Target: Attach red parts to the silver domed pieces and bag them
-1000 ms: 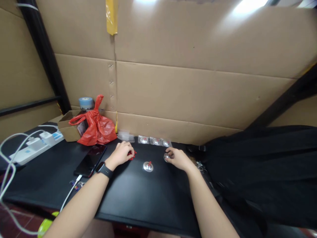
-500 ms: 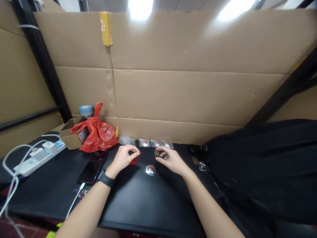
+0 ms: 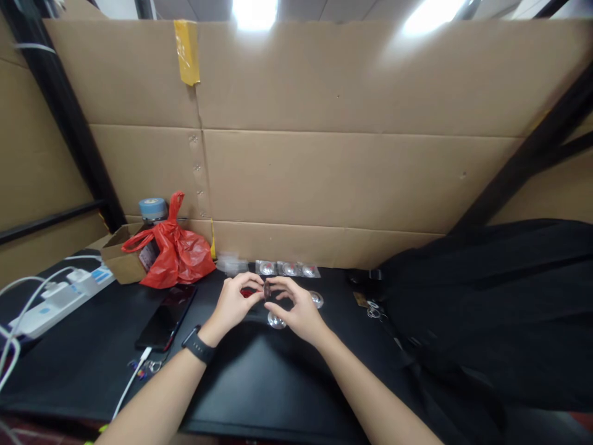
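My left hand [image 3: 235,301] and my right hand [image 3: 296,312] meet over the black table, fingertips almost together. Between them is a small round metal disc [image 3: 267,289], tilted on edge and looking dark from here. My right fingers grip its edge, and my left thumb and fingers close on its other side. Any small red piece in my left fingertips is hidden. Behind my left fingers lies a red pile [image 3: 246,293], mostly covered. A shiny round metal disc [image 3: 276,321] rests below the hands, partly hidden; another silver disc [image 3: 317,300] lies behind my right hand.
Several clear packets with round silver items [image 3: 290,269] line the cardboard wall [image 3: 324,179]. Leftward are clear plastic bags [image 3: 231,264], a red plastic bag [image 3: 178,253], a small carton [image 3: 123,262], a phone [image 3: 165,318] and a power strip [image 3: 60,303]. Black cloth [image 3: 491,309] covers the right side.
My right hand has moved left with the disc until it meets my left hand. A silver disc now shows behind my right hand. The view has shifted slightly right.
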Demonstrator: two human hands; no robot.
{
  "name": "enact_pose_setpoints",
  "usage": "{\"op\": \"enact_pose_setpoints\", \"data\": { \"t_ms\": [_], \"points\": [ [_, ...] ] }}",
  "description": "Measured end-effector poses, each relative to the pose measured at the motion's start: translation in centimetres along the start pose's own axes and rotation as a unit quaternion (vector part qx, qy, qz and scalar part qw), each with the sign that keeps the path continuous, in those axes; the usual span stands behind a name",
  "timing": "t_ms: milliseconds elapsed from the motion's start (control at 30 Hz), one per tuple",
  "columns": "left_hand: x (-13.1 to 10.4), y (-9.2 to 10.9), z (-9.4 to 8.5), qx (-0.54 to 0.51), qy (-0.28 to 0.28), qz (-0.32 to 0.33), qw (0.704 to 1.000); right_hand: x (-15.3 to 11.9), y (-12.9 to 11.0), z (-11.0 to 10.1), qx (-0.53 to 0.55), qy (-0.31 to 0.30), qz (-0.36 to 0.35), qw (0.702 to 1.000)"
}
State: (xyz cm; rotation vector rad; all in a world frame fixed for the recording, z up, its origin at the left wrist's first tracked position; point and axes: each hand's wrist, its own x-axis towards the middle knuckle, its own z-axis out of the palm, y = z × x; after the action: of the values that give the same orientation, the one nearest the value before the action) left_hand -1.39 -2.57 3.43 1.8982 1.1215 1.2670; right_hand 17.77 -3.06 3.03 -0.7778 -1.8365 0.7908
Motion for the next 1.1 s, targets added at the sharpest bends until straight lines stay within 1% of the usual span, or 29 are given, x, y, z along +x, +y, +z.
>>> {"op": "enact_pose_setpoints", "data": {
  "t_ms": [67, 200, 333, 400, 500, 567, 633, 733, 800, 900, 1100],
  "points": [
    [-0.1, 0.1, 0.1, 0.011, 0.002, 0.008, 1.0, 0.0, -0.1, -0.1, -0.012, -0.007, -0.004, 1.0],
    [-0.2, 0.2, 0.4, 0.036, 0.039, 0.018, 0.998, 0.0, 0.1, -0.2, -0.011, -0.005, -0.005, 1.0],
    [-0.4, 0.5, 0.7, 0.056, 0.036, 0.026, 0.997, 0.0, 0.3, 0.0, 0.006, -0.002, 0.004, 1.0],
    [-0.5, 0.6, 0.8, 0.07, 0.043, 0.025, 0.996, -0.1, 0.3, 0.2, 0.012, 0.006, 0.015, 1.0],
    [-0.7, 0.8, 0.9, 0.126, 0.067, 0.026, 0.989, -0.1, 0.3, 0.4, 0.04, 0.013, 0.048, 0.998],
    [-0.8, 0.8, 0.9, 0.171, 0.078, 0.035, 0.981, -0.2, 0.3, 0.4, 0.062, -0.003, 0.07, 0.996],
    [-0.9, 0.9, 0.9, 0.205, 0.079, 0.048, 0.974, -0.1, 0.3, 0.2, 0.058, -0.025, 0.082, 0.995],
    [-0.9, 0.9, 0.9, 0.24, 0.079, 0.064, 0.965, -0.1, 0.7, -0.2, 0.027, -0.045, 0.08, 0.995],
    [-0.9, 0.8, 1.0, 0.256, 0.08, 0.072, 0.961, 0.0, 1.1, -0.3, 0.027, -0.05, 0.07, 0.996],
    [-0.9, 0.8, 1.3, 0.251, 0.067, 0.077, 0.962, 0.1, 1.7, -0.2, 0.017, -0.053, 0.055, 0.997],
    [-1.0, 1.1, 1.6, 0.159, 0.045, 0.058, 0.985, 0.1, 2.4, -0.5, -0.108, -0.051, 0.018, 0.993]
  ]
}}
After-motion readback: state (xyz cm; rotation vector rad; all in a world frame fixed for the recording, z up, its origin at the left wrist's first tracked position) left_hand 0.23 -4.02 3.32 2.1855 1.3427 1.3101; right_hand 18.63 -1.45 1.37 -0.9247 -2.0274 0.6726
